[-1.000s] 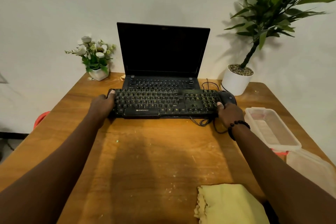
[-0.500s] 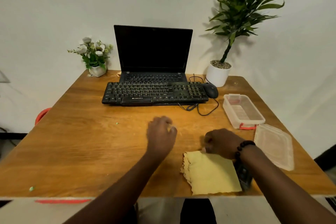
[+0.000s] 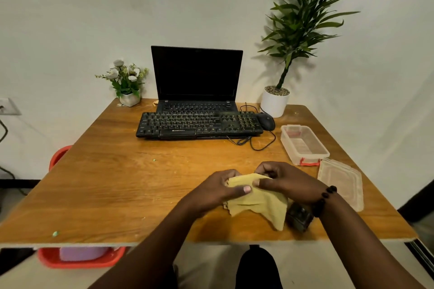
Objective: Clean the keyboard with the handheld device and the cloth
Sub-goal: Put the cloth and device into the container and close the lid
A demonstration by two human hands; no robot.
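A black keyboard (image 3: 199, 125) lies at the far middle of the wooden table (image 3: 117, 171), in front of an open laptop (image 3: 196, 77). A yellow cloth (image 3: 257, 202) is lifted off the table near the front edge. My left hand (image 3: 219, 191) and my right hand (image 3: 287, 182) both pinch its upper edge, so it hangs crumpled between them. A small dark handheld device (image 3: 299, 217) lies on the table just under my right wrist, partly hidden by the cloth and my arm.
A black mouse (image 3: 266, 121) and its cable lie right of the keyboard. A clear plastic box (image 3: 304, 144) and its lid (image 3: 340, 183) sit at the right edge. A potted plant (image 3: 274, 101) and a flower pot (image 3: 129, 98) stand at the back. A red basket (image 3: 79, 257) is below the table.
Both hands left the keyboard's ends and came back toward the front edge. They closed on the yellow cloth and lifted it from where it lay flat.
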